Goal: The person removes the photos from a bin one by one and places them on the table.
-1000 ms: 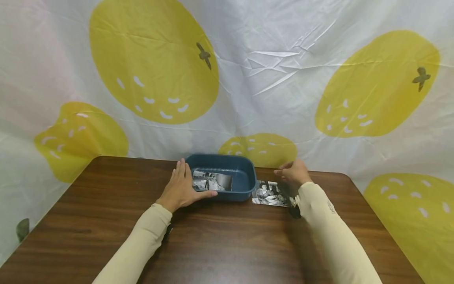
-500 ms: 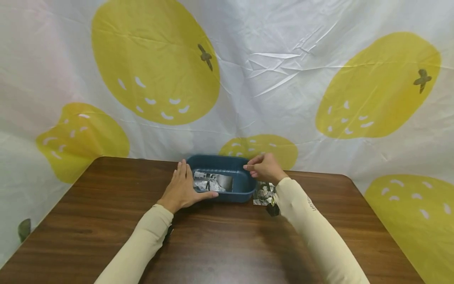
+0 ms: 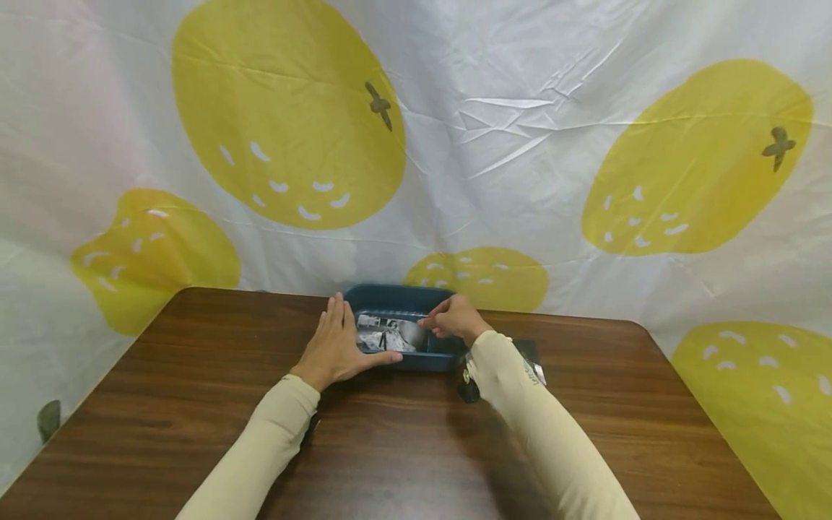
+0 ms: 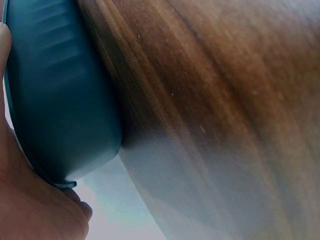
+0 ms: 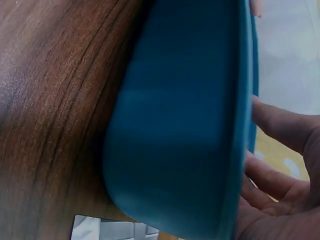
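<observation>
A blue rectangular plastic basin [image 3: 390, 296] stands at the table's back edge. Flat inside it lies a black-and-white photo [image 3: 390, 336]. My left hand [image 3: 334, 343] holds the basin at its near left corner, fingers along the left end and thumb on the front rim; the left wrist view shows the hand wrapping that corner. My right hand [image 3: 455, 318] reaches in over the right end, thumb and fingertips close together at the photo's right edge. The rim hides these fingertips in the right wrist view, and I cannot tell whether they pinch anything.
A second black-and-white photo [image 3: 531, 354] lies on the table right of the basin, mostly behind the right sleeve [image 3: 513, 390]. The brown wooden table [image 3: 390, 448] meets a white hanging cloth [image 3: 494, 188] printed with yellow fruit.
My right hand has moved left from above the photo on the table, across the basin's right end, and down into the basin. The left hand stays on its corner.
</observation>
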`<state>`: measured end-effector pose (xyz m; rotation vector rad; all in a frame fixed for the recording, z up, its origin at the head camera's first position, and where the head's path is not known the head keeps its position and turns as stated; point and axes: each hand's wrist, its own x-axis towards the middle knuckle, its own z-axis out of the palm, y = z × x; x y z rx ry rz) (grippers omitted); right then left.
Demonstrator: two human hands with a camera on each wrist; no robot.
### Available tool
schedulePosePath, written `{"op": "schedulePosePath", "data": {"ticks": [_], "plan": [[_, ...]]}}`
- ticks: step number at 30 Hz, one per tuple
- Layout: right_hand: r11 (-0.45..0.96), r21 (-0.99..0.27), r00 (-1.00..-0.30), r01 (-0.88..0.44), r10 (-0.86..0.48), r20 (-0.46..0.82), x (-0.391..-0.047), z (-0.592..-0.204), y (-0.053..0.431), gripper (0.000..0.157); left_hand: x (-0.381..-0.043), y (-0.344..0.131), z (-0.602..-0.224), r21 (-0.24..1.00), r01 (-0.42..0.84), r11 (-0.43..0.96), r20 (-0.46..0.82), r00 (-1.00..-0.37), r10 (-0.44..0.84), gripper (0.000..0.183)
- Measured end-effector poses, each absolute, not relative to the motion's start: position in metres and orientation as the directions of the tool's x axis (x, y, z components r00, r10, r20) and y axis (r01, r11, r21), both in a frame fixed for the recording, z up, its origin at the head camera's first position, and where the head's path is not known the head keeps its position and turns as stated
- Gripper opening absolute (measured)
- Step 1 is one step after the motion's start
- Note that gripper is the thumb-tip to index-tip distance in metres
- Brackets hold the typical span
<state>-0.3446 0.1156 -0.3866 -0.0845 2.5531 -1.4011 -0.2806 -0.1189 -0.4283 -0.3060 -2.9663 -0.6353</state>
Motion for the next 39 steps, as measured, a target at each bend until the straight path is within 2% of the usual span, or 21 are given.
{"op": "schedulePosePath", "data": {"ticks": [3, 9, 14, 21, 33, 39], "plan": [[0.564, -0.823, -0.979, 0.073, -0.119, -0.168, -0.348, -0.391, 0.114, 0.035, -0.28, -0.119, -0.428, 0.393, 0.219, 0.893, 0.142, -0.974, 0.176, 0.135], [0.618, -0.781, -0.986, 0.088, -0.056, -0.156, -0.351, -0.395, 0.108, 0.025, -0.281, -0.119, -0.43, 0.393, 0.225, 0.892, 0.147, -0.972, 0.181, 0.135], [0.623, -0.776, -0.986, 0.099, -0.046, -0.162, -0.348, -0.397, 0.103, 0.04, -0.28, -0.119, -0.429, 0.397, 0.227, 0.889, 0.145, -0.972, 0.183, 0.135], [0.582, -0.806, -0.984, 0.111, -0.049, -0.171, -0.354, -0.406, 0.096, 0.042, -0.28, -0.12, -0.427, 0.395, 0.226, 0.891, 0.142, -0.973, 0.185, 0.134], [0.479, -0.857, -0.981, 0.19, 0.052, -0.189, -0.36, -0.415, 0.091, 0.04, -0.279, -0.12, -0.428, 0.391, 0.222, 0.893, 0.147, -0.973, 0.178, 0.134], [0.499, -0.841, -0.977, 0.211, 0.078, -0.199, -0.361, -0.418, 0.093, 0.041, -0.28, -0.12, -0.427, 0.387, 0.222, 0.895, 0.141, -0.973, 0.18, 0.133]]}}
